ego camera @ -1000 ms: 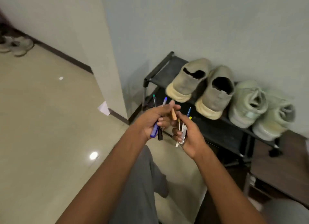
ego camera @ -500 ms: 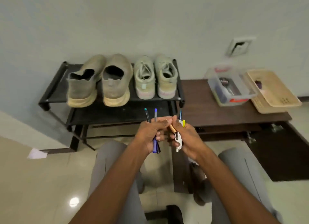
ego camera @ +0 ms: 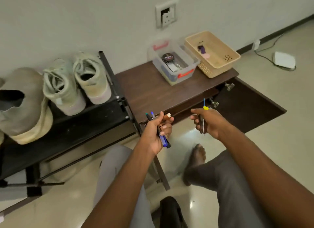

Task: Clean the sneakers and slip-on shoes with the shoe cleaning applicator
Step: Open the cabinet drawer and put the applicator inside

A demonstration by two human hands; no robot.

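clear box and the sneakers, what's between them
In the head view, bare dark tabletop and the black rack's end post lie between the clear box and the sneakers; nothing else lies there.

Both forearms are bare, no sleeves reaching them. The left hand and right hand wear no gloves. Grey trousers cover both legs; the one visible foot is bare.
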